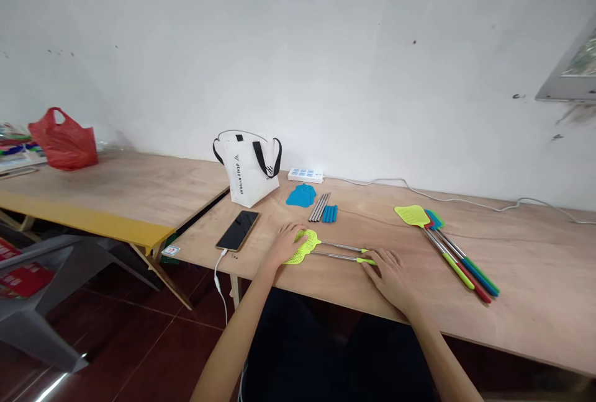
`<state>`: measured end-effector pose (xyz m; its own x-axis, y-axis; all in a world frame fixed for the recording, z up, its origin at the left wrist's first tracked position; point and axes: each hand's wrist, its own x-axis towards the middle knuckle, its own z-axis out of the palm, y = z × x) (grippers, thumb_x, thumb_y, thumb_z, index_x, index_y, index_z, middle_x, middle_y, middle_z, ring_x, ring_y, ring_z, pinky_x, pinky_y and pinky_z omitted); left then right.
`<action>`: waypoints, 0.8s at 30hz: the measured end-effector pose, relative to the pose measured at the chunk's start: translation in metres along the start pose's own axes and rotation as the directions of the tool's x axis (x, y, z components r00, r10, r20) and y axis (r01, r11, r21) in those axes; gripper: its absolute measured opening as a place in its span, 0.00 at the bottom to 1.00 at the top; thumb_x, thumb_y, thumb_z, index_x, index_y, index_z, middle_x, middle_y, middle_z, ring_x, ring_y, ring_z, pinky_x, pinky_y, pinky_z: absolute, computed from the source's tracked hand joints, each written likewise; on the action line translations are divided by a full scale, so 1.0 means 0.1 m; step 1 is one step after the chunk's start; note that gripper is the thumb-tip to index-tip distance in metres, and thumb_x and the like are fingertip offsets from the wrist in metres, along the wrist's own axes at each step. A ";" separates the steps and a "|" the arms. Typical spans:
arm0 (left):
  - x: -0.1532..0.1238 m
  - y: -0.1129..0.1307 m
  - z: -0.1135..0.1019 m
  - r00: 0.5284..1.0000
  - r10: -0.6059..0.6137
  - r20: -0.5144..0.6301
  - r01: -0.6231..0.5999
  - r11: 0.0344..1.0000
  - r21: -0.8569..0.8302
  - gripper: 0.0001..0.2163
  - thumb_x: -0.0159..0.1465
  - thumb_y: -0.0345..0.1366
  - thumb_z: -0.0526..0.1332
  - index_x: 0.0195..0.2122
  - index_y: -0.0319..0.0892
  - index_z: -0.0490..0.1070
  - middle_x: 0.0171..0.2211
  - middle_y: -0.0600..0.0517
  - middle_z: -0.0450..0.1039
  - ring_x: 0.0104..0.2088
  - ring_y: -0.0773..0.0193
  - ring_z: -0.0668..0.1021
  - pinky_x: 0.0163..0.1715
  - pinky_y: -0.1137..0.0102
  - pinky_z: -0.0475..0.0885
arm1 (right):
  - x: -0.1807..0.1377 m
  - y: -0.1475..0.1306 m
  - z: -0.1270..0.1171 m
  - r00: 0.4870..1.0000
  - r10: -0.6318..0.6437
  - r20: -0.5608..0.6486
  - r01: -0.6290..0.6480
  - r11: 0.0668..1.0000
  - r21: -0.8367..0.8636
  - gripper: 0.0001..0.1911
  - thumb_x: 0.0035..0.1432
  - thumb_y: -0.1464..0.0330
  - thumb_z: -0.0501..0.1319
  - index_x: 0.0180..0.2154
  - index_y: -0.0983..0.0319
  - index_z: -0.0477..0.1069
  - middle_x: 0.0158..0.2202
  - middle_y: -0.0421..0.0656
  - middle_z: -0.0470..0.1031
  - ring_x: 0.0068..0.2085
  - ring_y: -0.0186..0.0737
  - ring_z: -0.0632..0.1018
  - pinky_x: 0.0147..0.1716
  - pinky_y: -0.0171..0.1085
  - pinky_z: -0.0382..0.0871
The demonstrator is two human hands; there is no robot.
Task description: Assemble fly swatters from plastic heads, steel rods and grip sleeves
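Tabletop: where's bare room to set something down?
Bare: tabletop right of the multicolour swatter pile, and between that pile and the right hand. Crowded: around the left hand, with phone, yellow-green swatters, blue flat pieces, metal tubes, blue grips.

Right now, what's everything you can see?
tables: two, brown, left and right
swatters: two, yellow, front middle
swatter bunch: four, mixed colours, right
swatter heads: several, blue, back middle
rods: several, silver, right of heads
tubes: four, blue, right of rods
phone: one, black, left of swatters
bag: one, white, behind phone
power strip: one, white, back
cables: two, white, front, back
shopping bag: one, red, far left
chair: one, grey, lower left
left hand: one, swatters' left end
right hand: one, swatters' right end
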<state>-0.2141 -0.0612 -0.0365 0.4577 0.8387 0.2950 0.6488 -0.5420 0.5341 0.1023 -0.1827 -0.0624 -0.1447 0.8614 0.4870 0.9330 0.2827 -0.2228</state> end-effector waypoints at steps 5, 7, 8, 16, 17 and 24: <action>0.03 -0.07 0.04 1.000 -0.010 -0.028 0.010 1.000 -0.029 0.15 0.70 0.44 0.56 0.52 0.46 0.74 0.59 0.46 0.72 0.61 0.50 0.71 0.63 0.54 0.61 | 0.00 0.01 0.00 0.999 0.036 -0.015 -0.037 0.999 -0.026 0.16 0.71 0.53 0.50 0.42 0.54 0.70 0.46 0.45 0.77 0.50 0.47 0.76 0.58 0.54 0.60; 0.04 -0.09 0.05 0.999 -0.021 -0.045 0.019 0.999 -0.041 0.14 0.69 0.44 0.58 0.50 0.46 0.75 0.58 0.46 0.73 0.60 0.49 0.71 0.63 0.54 0.61 | -0.01 0.01 0.00 0.999 0.047 -0.011 -0.047 0.998 -0.040 0.15 0.71 0.54 0.50 0.41 0.55 0.69 0.45 0.45 0.77 0.49 0.48 0.76 0.57 0.54 0.61; 0.05 -0.10 0.06 0.998 -0.025 -0.053 0.022 0.999 -0.046 0.14 0.69 0.45 0.58 0.50 0.46 0.76 0.58 0.46 0.74 0.60 0.49 0.72 0.63 0.55 0.62 | -0.01 0.01 0.00 0.999 0.051 -0.010 -0.051 0.998 -0.042 0.15 0.71 0.55 0.49 0.41 0.55 0.68 0.45 0.45 0.77 0.49 0.48 0.76 0.56 0.53 0.61; 0.02 -0.05 0.03 0.999 -0.012 -0.049 0.009 0.998 -0.063 0.13 0.69 0.44 0.58 0.50 0.46 0.76 0.57 0.46 0.74 0.59 0.49 0.72 0.63 0.54 0.62 | -0.01 0.05 0.02 0.999 0.043 0.011 -0.042 0.999 -0.030 0.13 0.71 0.58 0.48 0.42 0.55 0.67 0.46 0.45 0.77 0.48 0.47 0.76 0.54 0.51 0.63; 0.02 -0.05 0.02 0.999 -0.009 -0.042 0.006 0.998 -0.061 0.14 0.69 0.44 0.57 0.50 0.46 0.75 0.57 0.46 0.74 0.60 0.49 0.72 0.63 0.54 0.62 | -0.01 0.06 0.02 0.999 0.038 0.015 -0.037 0.999 -0.027 0.13 0.71 0.58 0.48 0.42 0.55 0.67 0.46 0.45 0.77 0.48 0.47 0.76 0.54 0.51 0.64; 0.01 -0.04 0.01 1.000 0.000 -0.025 0.000 0.999 -0.033 0.14 0.70 0.44 0.55 0.52 0.47 0.74 0.58 0.47 0.72 0.61 0.50 0.71 0.63 0.54 0.62 | -0.02 0.07 0.03 0.999 0.044 0.024 -0.044 0.999 -0.022 0.13 0.72 0.57 0.48 0.44 0.55 0.67 0.48 0.45 0.76 0.50 0.48 0.75 0.55 0.51 0.63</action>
<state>-0.2155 -0.0583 -0.0392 0.4421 0.8400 0.3145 0.6285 -0.5403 0.5596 0.1081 -0.1811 -0.0678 -0.1111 0.8831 0.4559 0.9455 0.2353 -0.2253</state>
